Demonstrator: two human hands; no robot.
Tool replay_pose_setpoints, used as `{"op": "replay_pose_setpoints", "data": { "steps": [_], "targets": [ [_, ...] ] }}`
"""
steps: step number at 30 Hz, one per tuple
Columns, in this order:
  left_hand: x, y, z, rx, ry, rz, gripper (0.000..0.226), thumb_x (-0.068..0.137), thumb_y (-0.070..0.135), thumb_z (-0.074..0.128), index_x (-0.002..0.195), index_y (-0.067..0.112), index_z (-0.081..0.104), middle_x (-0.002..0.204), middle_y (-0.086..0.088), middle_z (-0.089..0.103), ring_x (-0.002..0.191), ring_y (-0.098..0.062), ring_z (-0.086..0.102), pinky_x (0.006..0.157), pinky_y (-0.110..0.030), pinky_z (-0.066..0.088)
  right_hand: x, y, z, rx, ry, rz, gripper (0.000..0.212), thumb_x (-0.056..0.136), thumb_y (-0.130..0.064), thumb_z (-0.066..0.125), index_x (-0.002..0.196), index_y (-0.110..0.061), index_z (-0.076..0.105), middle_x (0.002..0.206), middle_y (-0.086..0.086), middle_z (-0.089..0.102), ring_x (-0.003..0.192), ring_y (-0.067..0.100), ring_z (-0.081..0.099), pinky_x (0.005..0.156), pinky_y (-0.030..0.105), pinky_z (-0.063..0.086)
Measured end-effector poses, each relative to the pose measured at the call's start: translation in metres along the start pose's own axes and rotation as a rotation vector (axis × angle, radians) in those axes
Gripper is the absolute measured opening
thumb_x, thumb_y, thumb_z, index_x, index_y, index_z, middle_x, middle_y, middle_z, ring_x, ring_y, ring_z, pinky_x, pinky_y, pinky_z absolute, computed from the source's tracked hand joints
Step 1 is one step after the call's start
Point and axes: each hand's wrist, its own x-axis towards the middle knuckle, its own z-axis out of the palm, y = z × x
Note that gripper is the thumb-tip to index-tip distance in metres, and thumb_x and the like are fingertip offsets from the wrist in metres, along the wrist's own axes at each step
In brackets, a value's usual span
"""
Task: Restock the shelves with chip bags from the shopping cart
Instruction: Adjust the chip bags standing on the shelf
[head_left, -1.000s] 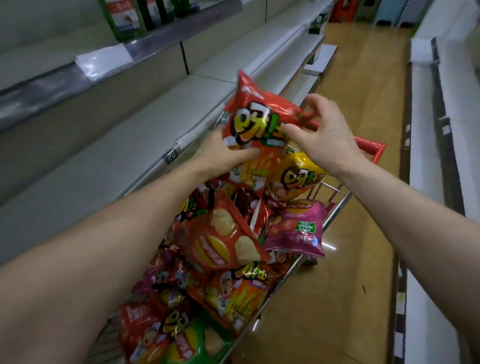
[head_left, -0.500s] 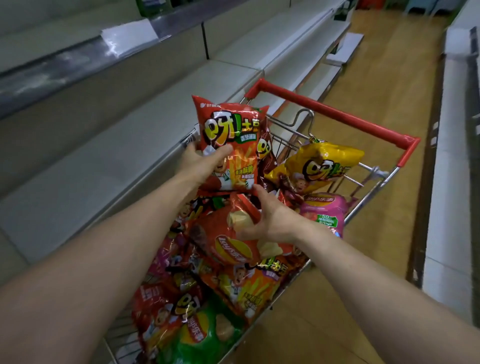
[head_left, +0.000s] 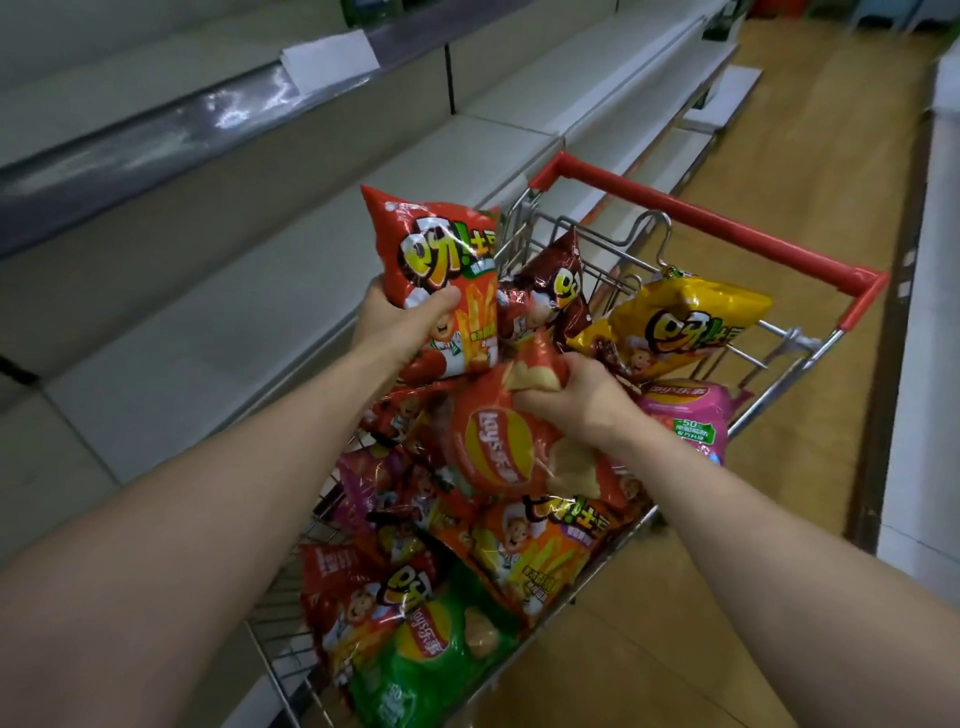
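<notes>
**Two bags in hand at the cart, none yet on the shelf**

We record the left hand (head_left: 402, 322) gripping a red fries bag (head_left: 441, 260) by its lower left corner, the thumb pressed across the printed front and the fingers hidden behind. The bag stands upright above the left rim of the shopping cart (head_left: 701, 223). Its long axis runs near vertical with a slight lean to the left, the top seal is uppermost, and the printed face is turned towards the camera.

The right hand (head_left: 576, 400) is closed tight on the far end of an orange Lay's bag (head_left: 493, 447), and the foil is bunched in the fist. This bag lies on the heap in the cart, its long axis running from the fist towards the camera. The logo faces up, turned well away from upright.

Other bags fill the cart: a yellow bag (head_left: 675, 322) and a pink bag (head_left: 691, 421) on the right side, and a green bag (head_left: 431, 665) at the near end. The cart stands just beside the grey shelf (head_left: 234, 322) on the left.
</notes>
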Motion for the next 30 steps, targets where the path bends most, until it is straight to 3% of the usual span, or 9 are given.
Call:
{"op": "replay_pose_setpoints", "data": {
  "steps": [4,8,12,15,19,22,24,27,30],
  "targets": [
    [0.003,0.016,-0.014,-0.052,0.206,0.022,0.052,0.071,0.042,0.079,0.113,0.022,0.057,0.106,0.005,0.066,0.095,-0.016,0.064,0.088,-0.032,0.051,-0.013,-0.009,-0.033,0.273,0.148,0.053,0.024,0.081,-0.028,0.075,0.096,-0.023,0.057,0.098,0.006,0.069,0.086,0.024,0.07,0.081,0.04,0.059],
    [-0.003,0.044,-0.023,-0.124,0.245,0.093,0.056,0.075,0.042,0.077,0.122,0.021,0.055,0.106,0.007,0.063,0.095,-0.014,0.061,0.084,-0.027,0.046,-0.029,-0.011,-0.061,0.413,0.351,0.057,0.03,0.08,-0.023,0.075,0.106,-0.017,0.06,0.1,0.008,0.07,0.08,0.021,0.07,0.067,0.032,0.057],
    [-0.019,0.078,-0.013,-0.19,0.121,0.17,0.053,0.077,0.039,0.078,0.123,0.02,0.058,0.108,0.006,0.066,0.095,-0.013,0.064,0.084,-0.028,0.05,-0.051,-0.02,-0.089,0.497,0.533,0.018,0.043,0.079,-0.024,0.077,0.117,-0.013,0.06,0.106,0.009,0.07,0.091,0.026,0.069,0.086,0.044,0.056],
    [-0.037,0.11,0.004,-0.204,-0.022,0.249,0.053,0.078,0.041,0.077,0.124,0.022,0.058,0.112,0.005,0.067,0.098,-0.014,0.065,0.086,-0.031,0.052,-0.072,-0.031,-0.111,0.544,0.676,-0.029,0.049,0.077,-0.029,0.079,0.119,-0.013,0.059,0.107,0.008,0.069,0.093,0.026,0.069,0.089,0.046,0.055],
    [-0.064,0.156,0.028,-0.257,-0.145,0.343,0.045,0.078,0.042,0.077,0.115,0.025,0.06,0.108,0.008,0.067,0.098,-0.015,0.064,0.091,-0.034,0.051,-0.112,-0.047,-0.146,0.593,0.851,-0.102,0.052,0.08,-0.031,0.078,0.123,-0.014,0.054,0.107,0.005,0.068,0.091,0.023,0.068,0.086,0.045,0.056],
    [-0.088,0.19,0.049,-0.283,-0.255,0.375,0.035,0.078,0.041,0.078,0.104,0.03,0.058,0.105,0.007,0.067,0.099,-0.017,0.064,0.094,-0.04,0.051,-0.15,-0.059,-0.175,0.578,0.97,-0.169,0.053,0.082,-0.03,0.076,0.126,-0.012,0.052,0.109,0.003,0.067,0.082,0.014,0.067,0.07,0.031,0.056],
    [-0.107,0.212,0.065,-0.31,-0.322,0.418,0.028,0.08,0.037,0.076,0.098,0.03,0.056,0.098,0.009,0.065,0.094,-0.015,0.064,0.088,-0.037,0.052,-0.175,-0.065,-0.195,0.548,1.065,-0.22,0.051,0.082,-0.028,0.076,0.125,-0.014,0.053,0.109,0.002,0.066,0.084,0.014,0.066,0.075,0.033,0.056],
    [-0.136,0.245,0.092,-0.33,-0.415,0.468,0.038,0.08,0.04,0.075,0.109,0.029,0.053,0.098,0.012,0.062,0.092,-0.011,0.063,0.081,-0.031,0.052,-0.21,-0.072,-0.229,0.523,1.175,-0.271,0.052,0.083,-0.029,0.076,0.127,-0.016,0.052,0.111,0.003,0.065,0.089,0.018,0.066,0.078,0.035,0.057],
    [-0.163,0.277,0.122,-0.341,-0.505,0.505,0.059,0.075,0.045,0.078,0.124,0.024,0.052,0.112,0.007,0.064,0.101,-0.018,0.064,0.093,-0.042,0.051,-0.24,-0.074,-0.264,0.51,1.276,-0.311,0.054,0.084,-0.031,0.074,0.13,-0.015,0.051,0.112,0.003,0.065,0.089,0.018,0.066,0.072,0.03,0.055]
  ]
}}
